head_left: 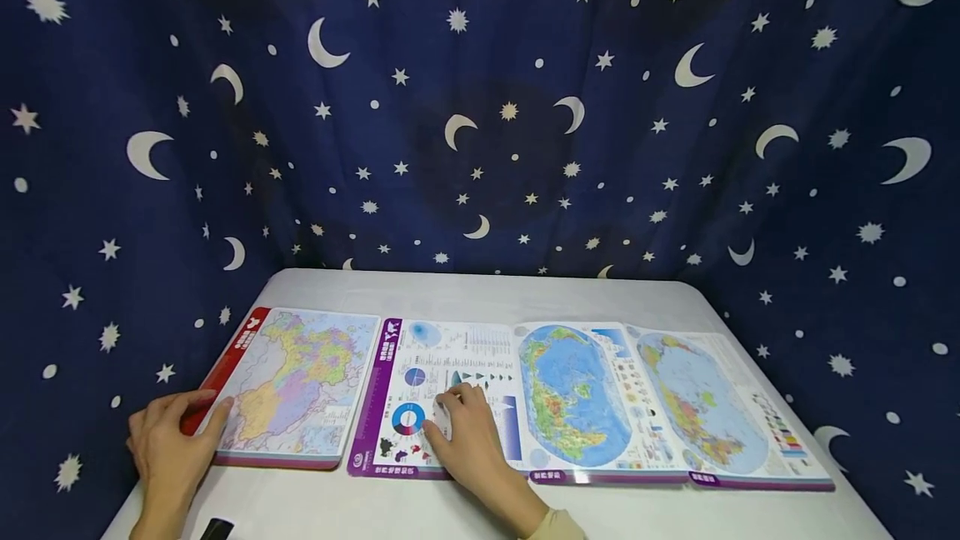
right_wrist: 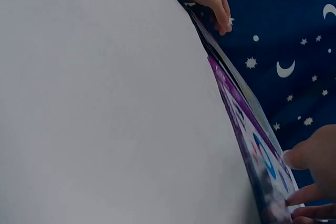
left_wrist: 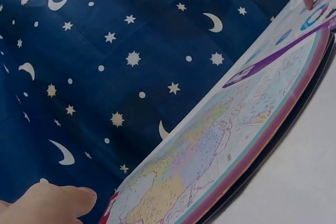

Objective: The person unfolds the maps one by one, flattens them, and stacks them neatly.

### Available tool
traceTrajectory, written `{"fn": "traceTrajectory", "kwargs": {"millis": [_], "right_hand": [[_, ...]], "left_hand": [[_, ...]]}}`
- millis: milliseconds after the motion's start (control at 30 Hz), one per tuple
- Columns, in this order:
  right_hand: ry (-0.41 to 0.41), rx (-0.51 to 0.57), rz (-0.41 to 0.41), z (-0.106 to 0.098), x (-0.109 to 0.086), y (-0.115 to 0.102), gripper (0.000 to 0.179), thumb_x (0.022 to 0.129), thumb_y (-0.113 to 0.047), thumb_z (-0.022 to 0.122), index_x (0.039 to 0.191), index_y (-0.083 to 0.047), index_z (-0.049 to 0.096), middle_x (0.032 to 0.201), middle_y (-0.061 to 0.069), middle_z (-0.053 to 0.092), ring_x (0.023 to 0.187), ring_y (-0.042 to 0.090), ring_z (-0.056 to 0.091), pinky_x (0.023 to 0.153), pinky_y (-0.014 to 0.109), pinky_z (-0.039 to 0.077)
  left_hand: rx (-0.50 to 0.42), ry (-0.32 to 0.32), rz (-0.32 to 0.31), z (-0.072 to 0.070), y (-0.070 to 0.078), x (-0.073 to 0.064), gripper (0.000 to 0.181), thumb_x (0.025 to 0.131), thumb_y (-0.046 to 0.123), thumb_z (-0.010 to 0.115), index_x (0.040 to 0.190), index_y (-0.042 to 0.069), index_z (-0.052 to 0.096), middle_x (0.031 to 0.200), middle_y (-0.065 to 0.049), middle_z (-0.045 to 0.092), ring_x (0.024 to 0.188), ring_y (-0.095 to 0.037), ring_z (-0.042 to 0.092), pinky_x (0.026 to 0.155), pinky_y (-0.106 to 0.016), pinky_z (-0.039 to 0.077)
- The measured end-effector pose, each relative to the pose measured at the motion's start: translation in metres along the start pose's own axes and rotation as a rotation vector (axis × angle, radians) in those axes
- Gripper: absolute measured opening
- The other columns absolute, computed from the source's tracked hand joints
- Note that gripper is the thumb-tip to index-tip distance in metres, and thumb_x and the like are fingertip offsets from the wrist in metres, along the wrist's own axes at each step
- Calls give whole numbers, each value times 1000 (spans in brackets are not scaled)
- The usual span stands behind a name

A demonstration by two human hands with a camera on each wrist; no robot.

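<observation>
On the left of the table lies a China map (head_left: 292,386) with a red strip down its left side, atop a thin stack with coloured edges. My left hand (head_left: 171,444) is at that red strip, thumb and fingers spread, the thumb over the map's edge. To the right a purple-edged fold-out world map (head_left: 581,398) lies flat in three panels. My right hand (head_left: 474,444) rests on its left panel (head_left: 427,357), fingertips on the printed charts and thumb near a blue ring diagram. In the right wrist view, the right hand's fingers (right_wrist: 310,211) touch the sheet.
A white table (head_left: 487,290) carries both maps. A dark blue curtain (head_left: 480,107) with moons and stars hangs behind and along the sides. A small black object (head_left: 217,529) lies at the front left edge. The fold-out's right panel (head_left: 787,440) reaches near the table's right edge.
</observation>
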State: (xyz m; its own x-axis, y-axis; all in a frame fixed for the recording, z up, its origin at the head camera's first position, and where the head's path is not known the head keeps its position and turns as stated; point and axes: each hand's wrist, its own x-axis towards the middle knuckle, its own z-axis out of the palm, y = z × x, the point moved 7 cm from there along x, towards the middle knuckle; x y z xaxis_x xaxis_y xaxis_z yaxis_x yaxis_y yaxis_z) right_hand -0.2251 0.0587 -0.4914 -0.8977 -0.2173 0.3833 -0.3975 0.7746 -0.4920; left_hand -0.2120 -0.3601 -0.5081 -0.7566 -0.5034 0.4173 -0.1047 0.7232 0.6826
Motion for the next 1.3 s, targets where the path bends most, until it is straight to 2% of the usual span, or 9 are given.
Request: {"fn": "traceTrajectory", "kwargs": {"millis": [233,433,733,867,967,1133,1300], "right_hand": [[-42,-4,-15,12,4,-14,43,93,-31,79,123,-1,74,119,7,65,106,19,53,92,37,50],[-40,-11,-32,20,8,-27,44,92,-32,80,123,-2,74,117,6,63,103,17,52,89,34,50],[-113,26,-35,40,10,-54,45,94,-34,78,126,-3,74,114,3,61,99,12,49,83,25,46],[-142,70,-22,50,10,-64,45,95,-35,77,126,-3,74,115,1,60,99,9,48,80,22,44],[-168,126,-11,57,7,-70,45,96,-35,76,127,-3,73,116,-1,58,97,6,45,78,19,41],[-133,202,-29,61,4,-77,43,94,-30,78,127,-2,73,114,-3,57,97,4,44,80,18,41],[-70,243,-58,66,5,-82,42,92,-29,80,126,-5,74,115,-3,60,103,5,48,88,22,44]], "left_hand": [[27,-32,-27,9,-2,-7,46,86,19,80,123,-6,69,135,-33,52,133,-50,34,106,-66,23],[-1,-20,9,13,3,-6,45,86,19,80,123,-5,70,133,-33,54,129,-49,37,104,-65,26],[-7,71,0,7,2,-7,34,89,10,71,116,-12,68,120,-36,58,118,-50,43,96,-59,31],[-9,126,-5,2,0,-8,34,90,8,67,114,-16,65,115,-40,57,117,-55,43,98,-61,30],[10,144,-9,0,-1,-9,35,89,7,66,112,-19,63,112,-42,55,115,-57,42,100,-62,28],[34,146,-3,-4,2,-7,32,89,4,65,108,-20,64,108,-42,54,113,-58,42,98,-62,28],[60,99,-54,-11,1,-2,31,92,2,62,114,-20,62,117,-41,49,121,-57,38,98,-65,29]]}}
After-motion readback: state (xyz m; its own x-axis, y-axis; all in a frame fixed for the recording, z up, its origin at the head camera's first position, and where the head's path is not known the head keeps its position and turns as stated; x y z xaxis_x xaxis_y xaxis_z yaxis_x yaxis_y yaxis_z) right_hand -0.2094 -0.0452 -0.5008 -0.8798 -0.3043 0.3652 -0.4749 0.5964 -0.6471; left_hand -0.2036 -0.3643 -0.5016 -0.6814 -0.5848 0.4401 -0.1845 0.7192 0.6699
